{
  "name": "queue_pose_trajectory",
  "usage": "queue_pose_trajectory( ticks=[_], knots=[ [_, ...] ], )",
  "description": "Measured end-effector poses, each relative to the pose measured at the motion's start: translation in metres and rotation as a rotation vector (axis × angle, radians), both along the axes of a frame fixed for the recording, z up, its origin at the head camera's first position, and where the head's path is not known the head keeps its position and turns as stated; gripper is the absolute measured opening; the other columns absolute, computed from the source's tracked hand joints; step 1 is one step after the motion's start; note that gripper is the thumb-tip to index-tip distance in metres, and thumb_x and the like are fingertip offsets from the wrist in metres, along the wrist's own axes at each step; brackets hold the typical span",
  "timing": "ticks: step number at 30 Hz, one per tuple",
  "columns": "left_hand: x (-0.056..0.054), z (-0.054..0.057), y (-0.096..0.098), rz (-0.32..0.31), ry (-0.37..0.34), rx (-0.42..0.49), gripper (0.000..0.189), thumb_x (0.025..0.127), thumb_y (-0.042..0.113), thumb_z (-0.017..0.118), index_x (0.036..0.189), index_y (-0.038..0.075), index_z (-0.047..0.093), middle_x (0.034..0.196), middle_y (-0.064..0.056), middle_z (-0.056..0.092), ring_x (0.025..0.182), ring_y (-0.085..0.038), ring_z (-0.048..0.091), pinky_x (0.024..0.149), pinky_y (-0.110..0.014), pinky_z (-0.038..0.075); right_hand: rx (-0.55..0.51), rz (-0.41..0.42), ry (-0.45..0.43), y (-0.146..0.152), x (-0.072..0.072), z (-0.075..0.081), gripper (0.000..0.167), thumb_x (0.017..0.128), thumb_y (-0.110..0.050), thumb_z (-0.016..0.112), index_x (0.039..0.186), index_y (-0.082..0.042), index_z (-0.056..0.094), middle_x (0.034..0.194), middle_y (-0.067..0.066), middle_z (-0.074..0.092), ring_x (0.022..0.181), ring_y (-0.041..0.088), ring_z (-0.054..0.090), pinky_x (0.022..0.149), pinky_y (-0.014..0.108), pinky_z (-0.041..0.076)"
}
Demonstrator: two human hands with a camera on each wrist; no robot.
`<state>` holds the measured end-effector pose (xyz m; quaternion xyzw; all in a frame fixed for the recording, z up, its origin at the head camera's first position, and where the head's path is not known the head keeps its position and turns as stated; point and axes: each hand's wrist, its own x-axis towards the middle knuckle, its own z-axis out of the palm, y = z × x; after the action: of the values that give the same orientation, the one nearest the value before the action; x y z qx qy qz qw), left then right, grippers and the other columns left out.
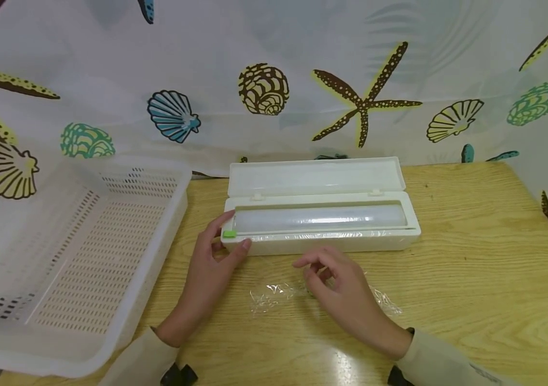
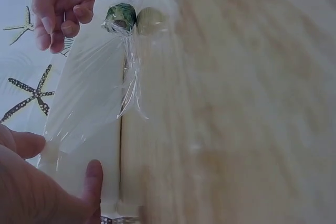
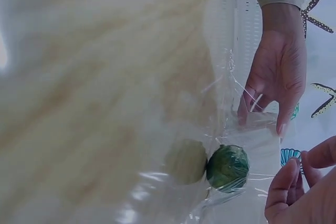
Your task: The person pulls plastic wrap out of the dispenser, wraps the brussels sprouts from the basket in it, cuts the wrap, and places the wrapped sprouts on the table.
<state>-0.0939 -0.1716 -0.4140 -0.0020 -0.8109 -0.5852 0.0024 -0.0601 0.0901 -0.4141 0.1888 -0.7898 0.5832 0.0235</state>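
A white cling film box stands on the table with its lid raised. Inside lies a roll of cling film, and a green slide cutter sits at the front left corner. My left hand grips the left end of the box, thumb in front and fingers behind. A small round, dark green thing lies in front of the box under clear film, mostly hidden by my right hand in the head view. Above it hovers my right hand, fingers loosely bent, with nothing visible between them.
A white perforated plastic basket stands at the left, close to the box. Behind the wooden table hangs a curtain printed with shells and starfish. The shiny tabletop mirrors the green thing.
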Motion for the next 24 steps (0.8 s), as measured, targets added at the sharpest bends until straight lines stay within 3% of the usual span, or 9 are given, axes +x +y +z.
queue_pose_trajectory(
  ticks=[5, 7, 10, 18, 24],
  knots=[
    [-0.003, -0.004, 0.000, 0.007, -0.054, 0.223, 0.061, 0.107, 0.012, 0.074, 0.162, 0.023, 0.051, 0.141, -0.012, 0.051, 0.115, -0.026, 0.060, 0.099, -0.032, 0.057, -0.005, 0.016, 0.028, -0.006, -0.009, 0.007, 0.025, 0.099, 0.005, 0.066, 0.113, -0.012, 0.078, 0.107, -0.003, 0.071, 0.095, 0.018, 0.066, 0.080, 0.032, 0.063],
    [-0.003, -0.006, 0.002, 0.015, -0.074, 0.332, 0.059, 0.107, 0.004, 0.070, 0.162, 0.018, 0.051, 0.136, -0.013, 0.052, 0.113, -0.025, 0.063, 0.098, -0.034, 0.061, -0.009, 0.022, 0.035, -0.008, -0.012, 0.010, 0.024, 0.100, 0.005, 0.067, 0.113, -0.012, 0.078, 0.106, -0.005, 0.071, 0.095, 0.018, 0.066, 0.080, 0.032, 0.063],
    [-0.004, -0.007, 0.003, 0.027, -0.095, 0.424, 0.057, 0.109, 0.000, 0.066, 0.161, 0.015, 0.051, 0.136, -0.013, 0.050, 0.113, -0.023, 0.061, 0.099, -0.037, 0.061, -0.017, 0.024, 0.047, -0.011, -0.017, 0.012, 0.023, 0.100, 0.005, 0.068, 0.113, -0.012, 0.078, 0.106, -0.007, 0.071, 0.095, 0.017, 0.067, 0.080, 0.031, 0.062],
    [-0.005, -0.004, 0.006, 0.045, -0.106, 0.462, 0.053, 0.110, 0.001, 0.062, 0.160, 0.013, 0.051, 0.132, -0.013, 0.050, 0.112, -0.022, 0.062, 0.098, -0.035, 0.060, -0.010, 0.042, 0.105, -0.026, -0.030, 0.015, 0.016, 0.100, 0.000, 0.071, 0.115, -0.003, 0.076, 0.111, 0.004, 0.073, 0.098, 0.015, 0.067, 0.084, 0.032, 0.062],
    [-0.005, -0.002, 0.006, 0.037, -0.122, 0.484, 0.052, 0.111, 0.003, 0.061, 0.161, 0.013, 0.049, 0.131, -0.012, 0.047, 0.112, -0.020, 0.061, 0.100, -0.035, 0.059, 0.022, 0.031, 0.102, -0.038, -0.039, 0.021, 0.014, 0.103, -0.010, 0.074, 0.117, -0.007, 0.077, 0.115, -0.001, 0.072, 0.101, 0.013, 0.065, 0.091, 0.038, 0.061]
  ],
)
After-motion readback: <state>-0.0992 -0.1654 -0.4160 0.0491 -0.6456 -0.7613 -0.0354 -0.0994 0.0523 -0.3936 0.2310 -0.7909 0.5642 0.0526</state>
